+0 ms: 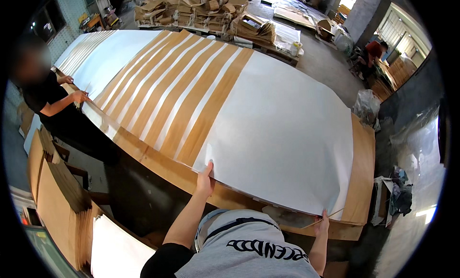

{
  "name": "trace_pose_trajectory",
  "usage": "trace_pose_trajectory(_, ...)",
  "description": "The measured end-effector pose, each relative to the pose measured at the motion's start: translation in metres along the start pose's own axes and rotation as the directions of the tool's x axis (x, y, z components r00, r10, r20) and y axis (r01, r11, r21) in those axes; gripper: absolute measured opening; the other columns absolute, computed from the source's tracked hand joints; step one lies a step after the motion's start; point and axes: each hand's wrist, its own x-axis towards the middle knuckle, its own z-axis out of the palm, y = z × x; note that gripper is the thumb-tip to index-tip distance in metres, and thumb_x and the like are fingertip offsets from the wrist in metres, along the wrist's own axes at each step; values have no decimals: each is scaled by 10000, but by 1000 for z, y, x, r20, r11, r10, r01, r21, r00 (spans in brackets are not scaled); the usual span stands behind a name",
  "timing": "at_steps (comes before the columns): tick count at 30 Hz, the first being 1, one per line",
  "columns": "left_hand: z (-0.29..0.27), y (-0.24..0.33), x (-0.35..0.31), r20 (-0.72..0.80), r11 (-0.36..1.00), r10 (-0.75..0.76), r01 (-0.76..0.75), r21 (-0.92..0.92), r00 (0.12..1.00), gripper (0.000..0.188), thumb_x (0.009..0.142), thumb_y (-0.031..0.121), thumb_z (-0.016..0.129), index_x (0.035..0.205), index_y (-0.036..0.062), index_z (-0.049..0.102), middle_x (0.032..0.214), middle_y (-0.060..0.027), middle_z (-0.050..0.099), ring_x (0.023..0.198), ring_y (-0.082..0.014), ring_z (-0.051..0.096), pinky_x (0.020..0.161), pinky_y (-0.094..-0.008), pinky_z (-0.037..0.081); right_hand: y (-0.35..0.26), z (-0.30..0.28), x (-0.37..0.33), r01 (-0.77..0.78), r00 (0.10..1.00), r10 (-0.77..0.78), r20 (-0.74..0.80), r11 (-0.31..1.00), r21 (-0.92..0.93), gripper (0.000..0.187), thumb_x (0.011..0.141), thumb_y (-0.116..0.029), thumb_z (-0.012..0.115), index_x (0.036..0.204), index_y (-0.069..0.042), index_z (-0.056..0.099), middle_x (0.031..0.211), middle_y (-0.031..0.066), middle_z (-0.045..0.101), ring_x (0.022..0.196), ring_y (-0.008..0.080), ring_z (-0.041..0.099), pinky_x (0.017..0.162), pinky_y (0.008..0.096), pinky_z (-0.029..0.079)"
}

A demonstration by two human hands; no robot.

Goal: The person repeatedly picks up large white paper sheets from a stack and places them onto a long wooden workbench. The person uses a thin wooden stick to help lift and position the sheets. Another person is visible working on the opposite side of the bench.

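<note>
A large white paper sheet [282,124] lies over the near right part of the long table. At its near left corner, my left hand [206,181] pinches the edge, thumb on top and the other fingers hidden below. My right hand [323,224] is closed at the sheet's near right edge. A thin wooden stick [338,212] passes through that hand, partly hidden by the fingers. Left of the sheet, brown strips [191,96] alternate with white bands of fanned-out paper.
A co-worker in black [48,91] stands at the table's left side, hands at its edge. Brown board stacks [57,206] stand at my lower left. Piled brown paper [191,12] fills the back. Another person [373,57] sits at the far right, beyond a plastic bag [366,105].
</note>
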Motion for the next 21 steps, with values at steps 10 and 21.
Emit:
trace_pose_trajectory(10,-24,19,-9,-148,812,360,-231,536,921,196,843,230,532,810,53,454,616,-32,495,469,-96,461,421,-217,382,-4,-12,5,19,995,-13,99,998,-56,356,825,-299,562,1074,-56,488,1015,8,520,907,125,465,797,265,371)
trace_pose_trajectory(21,-38,17,-6,-249,904,292,-181,388,923,177,853,197,509,751,65,452,599,-20,489,470,-102,472,428,-229,386,-7,-21,16,10,989,-1,146,998,-62,325,826,-278,564,1057,-59,499,982,25,527,895,130,475,800,245,398)
